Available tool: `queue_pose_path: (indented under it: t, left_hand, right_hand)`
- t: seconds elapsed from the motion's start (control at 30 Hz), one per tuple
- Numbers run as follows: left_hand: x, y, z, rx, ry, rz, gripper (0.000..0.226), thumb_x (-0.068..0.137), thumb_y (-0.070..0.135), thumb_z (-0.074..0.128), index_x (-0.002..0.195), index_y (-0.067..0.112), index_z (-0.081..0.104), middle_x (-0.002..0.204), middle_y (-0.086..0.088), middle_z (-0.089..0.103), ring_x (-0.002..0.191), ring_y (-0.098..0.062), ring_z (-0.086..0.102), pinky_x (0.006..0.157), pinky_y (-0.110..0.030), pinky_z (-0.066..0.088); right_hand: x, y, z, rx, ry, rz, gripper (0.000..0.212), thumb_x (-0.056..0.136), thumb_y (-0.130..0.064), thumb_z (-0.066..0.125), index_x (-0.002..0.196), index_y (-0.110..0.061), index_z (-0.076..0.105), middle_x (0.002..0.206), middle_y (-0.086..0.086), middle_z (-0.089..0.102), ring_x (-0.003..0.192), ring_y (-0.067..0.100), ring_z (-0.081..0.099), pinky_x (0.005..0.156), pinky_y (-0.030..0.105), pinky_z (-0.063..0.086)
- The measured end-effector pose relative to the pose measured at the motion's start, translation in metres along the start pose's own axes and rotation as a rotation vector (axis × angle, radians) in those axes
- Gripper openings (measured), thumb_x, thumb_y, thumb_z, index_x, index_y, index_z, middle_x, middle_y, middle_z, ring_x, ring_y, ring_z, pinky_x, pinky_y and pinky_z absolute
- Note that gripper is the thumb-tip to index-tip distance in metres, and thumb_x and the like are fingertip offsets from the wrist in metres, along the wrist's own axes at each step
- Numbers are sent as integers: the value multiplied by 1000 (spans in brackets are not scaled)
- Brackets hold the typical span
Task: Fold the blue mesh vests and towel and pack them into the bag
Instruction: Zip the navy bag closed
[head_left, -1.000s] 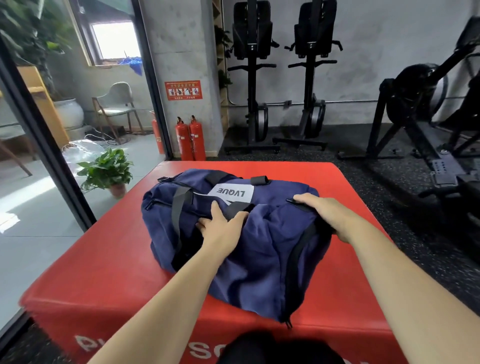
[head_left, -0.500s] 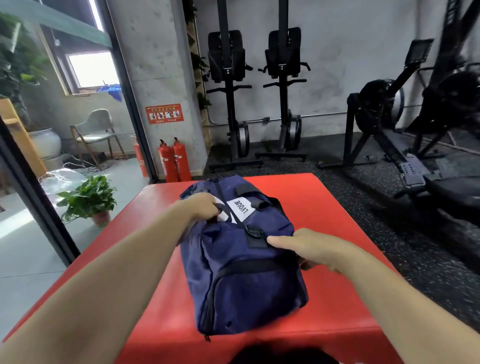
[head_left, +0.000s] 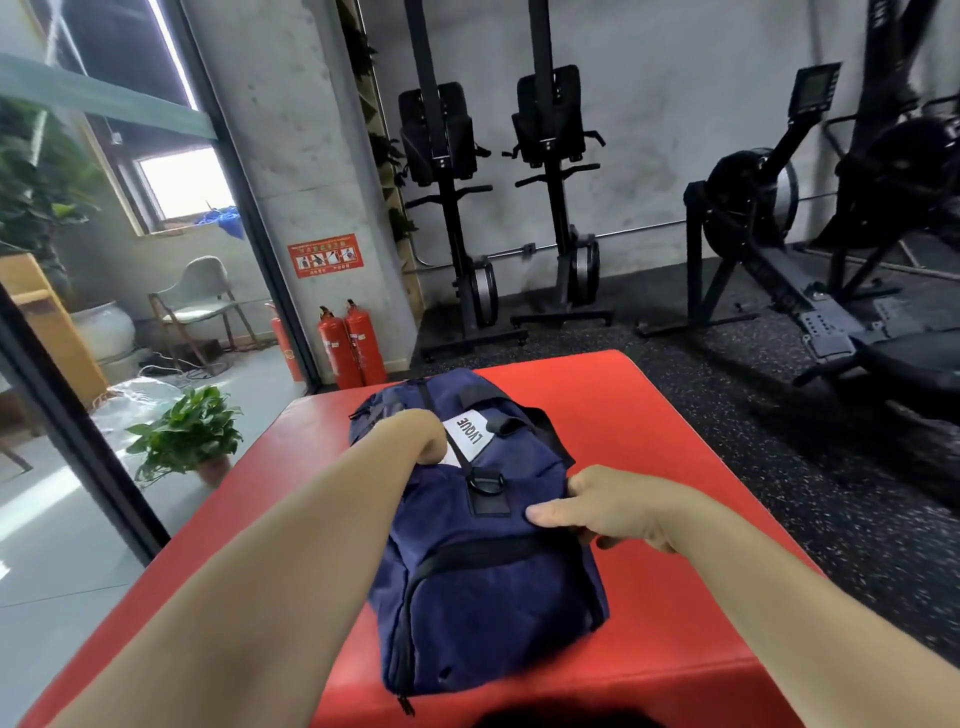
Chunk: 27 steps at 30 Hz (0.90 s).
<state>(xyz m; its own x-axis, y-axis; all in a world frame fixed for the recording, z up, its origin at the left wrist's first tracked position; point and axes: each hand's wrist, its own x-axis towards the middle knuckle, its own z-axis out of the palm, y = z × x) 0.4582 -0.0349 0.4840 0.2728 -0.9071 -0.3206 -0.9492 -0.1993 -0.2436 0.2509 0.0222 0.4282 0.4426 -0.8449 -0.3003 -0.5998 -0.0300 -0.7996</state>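
A navy duffel bag (head_left: 483, 587) with a white label lies lengthwise on the red padded block (head_left: 675, 597), one end facing me, and looks closed. My left hand (head_left: 415, 436) reaches over its far top beside the label, fingers curled down onto the bag and hidden behind the wrist. My right hand (head_left: 597, 506) grips the fabric on the bag's right upper edge, thumb on top and fingers curled under. No mesh vests or towel are in sight.
Black gym machines (head_left: 550, 208) stand along the far wall and at the right (head_left: 779, 260). Two red fire extinguishers (head_left: 353, 343) stand by the pillar. A potted plant (head_left: 187, 436) sits on the floor left of the block, beyond a glass partition frame (head_left: 78, 431).
The bag has been turned from lying crosswise to lying lengthwise with one end toward me. Both hands stayed on it, the left shifting to its far top; my view lifted.
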Motion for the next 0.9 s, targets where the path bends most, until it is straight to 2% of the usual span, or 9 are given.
queue_pose_path:
  t: [0.13, 0.23, 0.37, 0.43, 0.5, 0.6, 0.67, 0.77, 0.9]
  left_hand:
    - [-18, 16, -16, -191, 2, 45, 30, 101, 13, 40, 118, -1, 61, 119, -16, 62, 98, -31, 59, 81, -34, 46]
    - [-35, 37, -28, -606, -169, 42, 64, 102, 54, 34, 147, 9, 37, 146, -17, 42, 133, -39, 42, 93, -37, 36]
    - [-17, 67, -25, -569, -305, 73, 87, 87, 68, 52, 154, 22, 22, 159, -10, 25, 144, -35, 28, 108, -41, 32]
    - [11, 72, -13, -388, -305, 18, 87, 61, 61, 69, 136, 23, 45, 134, -10, 52, 125, -37, 48, 106, -44, 37]
    - [24, 66, -10, -304, -255, 20, 54, 76, 36, 63, 119, 5, 52, 94, -12, 58, 88, -27, 55, 91, -35, 40]
    - [10, 54, -13, -292, -187, 48, 16, 99, 8, 45, 98, -2, 56, 75, -13, 48, 63, -24, 44, 64, -32, 42]
    - [8, 46, -10, -357, -193, 30, 24, 103, 14, 42, 92, -3, 55, 83, -11, 54, 70, -27, 52, 60, -33, 46]
    - [5, 36, -8, -573, -58, -13, 43, 99, 27, 58, 132, 0, 50, 123, -8, 56, 114, -30, 56, 94, -36, 47]
    - [17, 21, -13, -855, 100, -25, 43, 85, 22, 76, 118, 0, 60, 91, -13, 60, 78, -25, 57, 72, -30, 49]
  right_hand:
    - [6, -1, 1, -61, 35, -42, 44, 84, -52, 66, 102, -12, 67, 102, -2, 66, 91, 15, 61, 82, 29, 49]
    - [1, -12, 2, -190, 20, -35, 36, 91, -51, 59, 79, -18, 50, 83, -7, 52, 74, 8, 50, 63, 22, 38]
    - [-2, -29, 8, -333, 24, -35, 40, 96, -48, 50, 85, -10, 51, 80, 6, 53, 75, 23, 50, 57, 28, 34]
    - [-5, -32, 9, -380, 19, -37, 40, 99, -45, 46, 83, -9, 49, 73, 5, 49, 70, 23, 48, 53, 27, 31]
    - [-10, -32, 11, -421, 29, -55, 39, 101, -43, 41, 75, -15, 42, 76, 4, 48, 71, 23, 47, 56, 28, 32]
    - [-10, -28, 23, -469, 66, -58, 41, 104, -42, 33, 120, -8, 48, 123, 15, 56, 112, 33, 52, 88, 38, 40]
    - [-11, -29, 38, -552, 133, -43, 60, 105, -39, 28, 153, -6, 13, 145, 17, 44, 130, 37, 43, 105, 47, 30]
    - [-12, -32, 55, -629, 203, -79, 62, 105, -32, 27, 155, -8, -1, 143, 17, 47, 129, 38, 45, 108, 52, 24]
    - [-13, -45, 70, -697, 211, -93, 72, 101, -22, 40, 155, -5, -5, 140, 19, 48, 126, 40, 46, 110, 55, 20]
